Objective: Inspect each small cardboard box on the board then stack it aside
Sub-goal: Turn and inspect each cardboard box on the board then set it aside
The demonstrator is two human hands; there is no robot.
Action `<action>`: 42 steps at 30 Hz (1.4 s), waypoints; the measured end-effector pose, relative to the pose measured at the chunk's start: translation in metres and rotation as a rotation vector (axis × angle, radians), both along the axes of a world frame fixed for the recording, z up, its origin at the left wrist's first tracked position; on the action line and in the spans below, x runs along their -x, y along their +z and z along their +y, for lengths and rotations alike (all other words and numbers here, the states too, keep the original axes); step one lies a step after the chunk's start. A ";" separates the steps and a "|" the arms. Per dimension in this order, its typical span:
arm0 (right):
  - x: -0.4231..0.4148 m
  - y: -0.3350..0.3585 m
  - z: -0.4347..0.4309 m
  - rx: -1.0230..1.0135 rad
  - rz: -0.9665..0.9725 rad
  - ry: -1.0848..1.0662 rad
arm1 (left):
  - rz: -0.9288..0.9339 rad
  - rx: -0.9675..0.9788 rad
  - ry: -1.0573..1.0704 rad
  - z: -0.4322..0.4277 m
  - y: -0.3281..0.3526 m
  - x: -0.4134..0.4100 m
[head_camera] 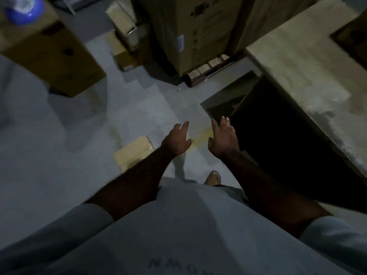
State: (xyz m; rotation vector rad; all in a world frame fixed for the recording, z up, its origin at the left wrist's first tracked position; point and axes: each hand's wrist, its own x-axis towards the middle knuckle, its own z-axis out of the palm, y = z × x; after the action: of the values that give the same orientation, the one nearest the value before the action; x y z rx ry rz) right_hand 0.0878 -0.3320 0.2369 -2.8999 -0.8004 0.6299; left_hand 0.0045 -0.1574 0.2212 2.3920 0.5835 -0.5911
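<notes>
Bare arms reach forward over a grey floor (59,155), left hand (177,141) and right hand (223,140) both spread wide, holding nothing, near a small cardboard box (133,153).

Small box (133,152): pale tan cardboard, closed, lying flat on the grey floor (59,155), turned at a slant, left of centre.
Pile of boxes (124,30): several small tan cartons stacked unevenly at the far side of the floor, the top one tilted; blurred.
Board (297,64): pale flat slab along the right side, raised above the floor, mottled.
</notes>
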 end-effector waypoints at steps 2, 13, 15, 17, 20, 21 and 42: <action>0.025 -0.007 0.034 0.011 0.017 0.027 | 0.031 0.009 0.041 0.038 -0.011 0.039; 0.122 -0.048 0.177 0.042 0.094 0.283 | 0.096 -0.004 0.288 0.203 -0.071 0.168; 0.125 -0.074 0.186 0.041 0.109 0.363 | 0.133 0.017 0.328 0.217 -0.093 0.175; 0.127 -0.114 0.197 0.050 0.131 0.469 | 0.160 0.014 0.383 0.231 -0.130 0.180; 0.123 -0.196 0.216 0.077 0.191 0.612 | 0.189 0.044 0.492 0.246 -0.201 0.178; 0.119 -0.228 0.223 0.076 0.191 0.647 | 0.189 0.041 0.513 0.250 -0.229 0.175; 0.130 -0.659 0.334 -0.110 0.638 0.169 | 0.290 0.034 1.084 0.296 -0.628 0.262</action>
State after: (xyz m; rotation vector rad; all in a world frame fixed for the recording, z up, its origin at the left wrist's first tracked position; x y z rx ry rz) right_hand -0.0420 0.0023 -0.4218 -2.3107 -0.9337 1.3730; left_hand -0.2574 0.1387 -0.4069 1.5898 1.7762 -0.4182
